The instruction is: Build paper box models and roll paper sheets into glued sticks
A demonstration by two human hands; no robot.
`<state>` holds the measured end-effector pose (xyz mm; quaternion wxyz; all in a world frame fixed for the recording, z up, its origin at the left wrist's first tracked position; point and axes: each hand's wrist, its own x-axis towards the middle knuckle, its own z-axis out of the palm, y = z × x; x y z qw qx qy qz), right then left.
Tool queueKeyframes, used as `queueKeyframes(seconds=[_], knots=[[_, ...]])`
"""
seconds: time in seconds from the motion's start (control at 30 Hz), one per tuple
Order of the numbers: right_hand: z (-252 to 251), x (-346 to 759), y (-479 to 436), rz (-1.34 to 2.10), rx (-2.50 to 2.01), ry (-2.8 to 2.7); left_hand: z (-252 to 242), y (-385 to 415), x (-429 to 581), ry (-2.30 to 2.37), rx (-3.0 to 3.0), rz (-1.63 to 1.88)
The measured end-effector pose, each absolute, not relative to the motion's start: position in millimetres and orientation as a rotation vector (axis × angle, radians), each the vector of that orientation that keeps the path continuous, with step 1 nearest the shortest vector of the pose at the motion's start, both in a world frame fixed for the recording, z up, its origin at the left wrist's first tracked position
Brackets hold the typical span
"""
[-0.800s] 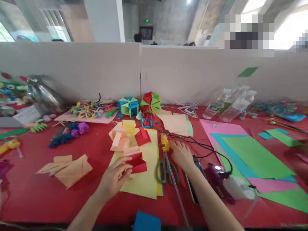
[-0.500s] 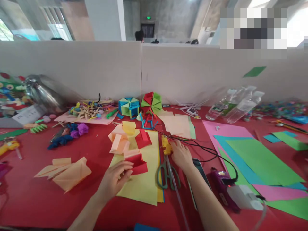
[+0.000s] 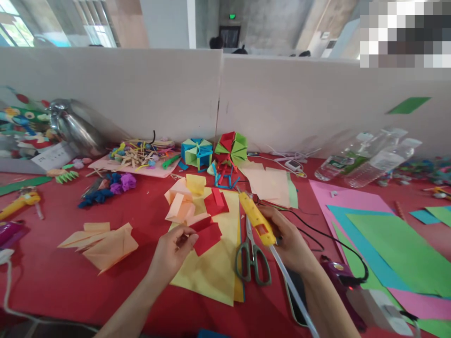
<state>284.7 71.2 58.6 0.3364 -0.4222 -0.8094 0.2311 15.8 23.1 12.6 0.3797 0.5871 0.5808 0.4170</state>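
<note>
My left hand (image 3: 176,244) pinches the left edge of a folded red paper piece (image 3: 208,237), part of a chain of folded papers. Peach folds (image 3: 180,207), a yellow fold (image 3: 196,184) and another red fold (image 3: 216,202) lie beyond it on yellow sheets (image 3: 204,284). My right hand (image 3: 283,234) is wrapped round a yellow hot glue gun (image 3: 256,218), raised off the table, its nozzle toward the far side. A long clear glue stick (image 3: 294,288) sticks out of its back end. Green-handled scissors (image 3: 252,263) lie just below the gun.
A phone (image 3: 298,300) lies under my right forearm, beside a purple power socket (image 3: 338,272) with a black cable. Coloured sheets (image 3: 377,239) and bottles (image 3: 380,162) are to the right. Peach folded papers (image 3: 109,246) lie left; paper models (image 3: 197,154) stand by the white partition (image 3: 141,94).
My right hand has picked up the glue gun and lifted it toward me, uncovering the scissors. My left hand still holds the red paper, now tilted. The view has shifted slightly.
</note>
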Motion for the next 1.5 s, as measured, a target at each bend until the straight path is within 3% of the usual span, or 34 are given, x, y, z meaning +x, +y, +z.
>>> queueKeyframes(seconds=[0.37,0.83,1.5], knots=[[44.1,246.9,27.0,0.834,-0.978,-2.331,15.4,28.9,20.7,1.504,1.552,0.964],[26.4,242.0,27.1,0.443,-1.119,-2.524,17.5,32.4,18.0,1.474,1.486,0.96],[26.4,241.9,26.1,0.272,-1.099,-2.535,16.2,30.3,13.3,1.405,1.476,0.981]])
